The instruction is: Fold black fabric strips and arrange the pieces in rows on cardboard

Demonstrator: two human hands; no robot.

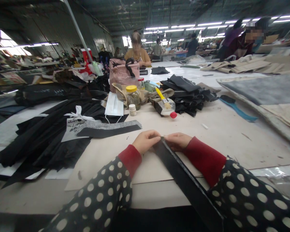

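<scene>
A long black fabric strip [181,170] with a pale line along its right edge runs from my fingers down toward me. My left hand [147,141] pinches the far end of this strip between thumb and fingers. Close beside it, my right hand [178,140] pinches the same end from the right. The fingertips of both hands almost meet at the strip's tip. Under the hands lies a beige board [106,161]. Black fabric [154,219] also lies along the near edge.
Left are piled black strips [48,138] and a grey-edged piece [108,130]. Ahead stand a yellow-lidded jar [132,97], a small white bottle [132,110], a face mask [114,104] and a yellow-handled brush [162,97]. A blue strip [239,109] lies right. Several people work beyond.
</scene>
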